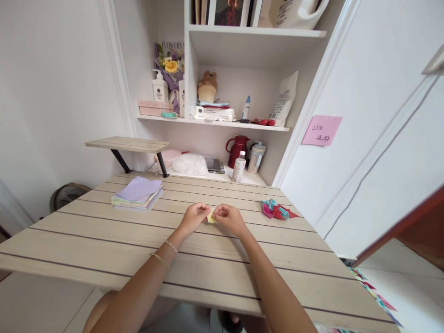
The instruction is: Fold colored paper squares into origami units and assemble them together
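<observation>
A small piece of yellow folded paper (211,216) is held between both hands, just above the middle of the wooden table (138,240). My left hand (194,217) pinches its left side with thumb and fingertips. On the other side my right hand (229,219) grips it the same way. The fingers cover much of the paper, so its exact shape cannot be made out. To the left lies a stack of coloured paper sheets (137,193) with a purple one on top. Several folded paper pieces (277,209) in red, blue and pink sit in a pile to the right.
A small raised shelf (128,144) on black brackets stands at the back left. Behind the table, a plastic bottle (239,167), a red jug (237,150) and a tumbler (255,158) stand together. Colourful folded paper (376,293) shows below the right edge.
</observation>
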